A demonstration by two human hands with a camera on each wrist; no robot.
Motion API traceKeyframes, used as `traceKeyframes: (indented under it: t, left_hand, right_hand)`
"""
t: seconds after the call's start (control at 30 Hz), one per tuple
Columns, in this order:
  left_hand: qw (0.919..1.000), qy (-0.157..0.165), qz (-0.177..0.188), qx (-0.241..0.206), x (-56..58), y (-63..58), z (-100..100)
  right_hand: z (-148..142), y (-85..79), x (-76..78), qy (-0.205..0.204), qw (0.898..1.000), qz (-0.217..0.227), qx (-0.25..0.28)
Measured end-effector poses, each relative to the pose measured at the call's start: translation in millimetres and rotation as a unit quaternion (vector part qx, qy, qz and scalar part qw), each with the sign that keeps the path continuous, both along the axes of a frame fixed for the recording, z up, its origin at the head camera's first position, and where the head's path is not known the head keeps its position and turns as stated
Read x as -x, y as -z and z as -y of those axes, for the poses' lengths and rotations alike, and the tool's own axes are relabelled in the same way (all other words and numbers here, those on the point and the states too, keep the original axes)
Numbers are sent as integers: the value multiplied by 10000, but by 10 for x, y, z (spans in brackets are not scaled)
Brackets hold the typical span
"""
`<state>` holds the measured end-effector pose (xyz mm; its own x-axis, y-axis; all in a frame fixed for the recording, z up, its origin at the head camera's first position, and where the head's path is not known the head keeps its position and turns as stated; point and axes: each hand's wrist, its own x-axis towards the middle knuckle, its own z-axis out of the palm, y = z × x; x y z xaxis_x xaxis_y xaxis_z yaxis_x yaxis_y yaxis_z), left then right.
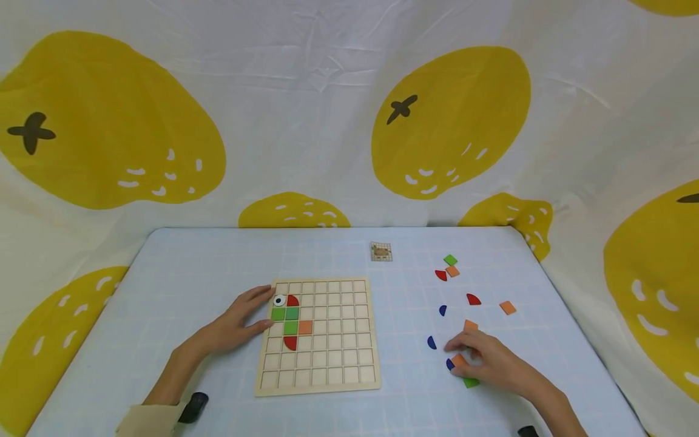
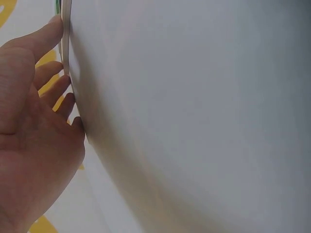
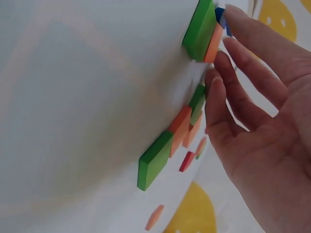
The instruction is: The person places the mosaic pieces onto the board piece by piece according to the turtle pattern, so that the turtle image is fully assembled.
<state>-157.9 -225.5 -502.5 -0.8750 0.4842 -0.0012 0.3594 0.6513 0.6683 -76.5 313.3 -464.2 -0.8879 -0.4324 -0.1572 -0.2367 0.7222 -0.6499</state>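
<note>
My left hand (image 1: pixel 229 328) lies along the left edge of a wooden grid board (image 1: pixel 343 358), its fingertips and thumb touching the rim. On the board are a white eye piece (image 1: pixel 280 300), green squares (image 1: pixel 291 328), an orange square (image 1: pixel 305 328) and red quarter-round pieces (image 1: pixel 290 343). My right hand (image 1: pixel 491 363) hovers low over loose tiles, thumb and fingers apart. Under it lie an orange square (image 1: pixel 459 360), a dark blue half-round piece (image 1: pixel 450 364) and a green square (image 1: pixel 471 382). In the right wrist view the thumb is close to a blue piece (image 3: pixel 220 15); contact is unclear.
Two more blue half-rounds (image 1: pixel 431 342) lie left of the right hand. Further back are red quarter-rounds (image 1: pixel 473 299), orange squares (image 1: pixel 508 308) and a green square (image 1: pixel 450 260). A small picture card (image 1: pixel 381 251) sits behind the board. A lemon-print cloth (image 1: pixel 306 121) hangs behind the table.
</note>
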Motion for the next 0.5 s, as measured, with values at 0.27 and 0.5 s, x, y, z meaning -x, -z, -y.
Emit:
traceKeyframes:
  t: [0.27, 0.5]
  left_hand:
    - [10000, -21, -4, -6, -4, 9, 10]
    - [10000, -5, -17, -42, -7, 0, 0]
  right_hand:
    - [-37, 32, 35, -377, 9984, -372, 221]
    - [0, 6, 105, -247, 9990, -355, 53]
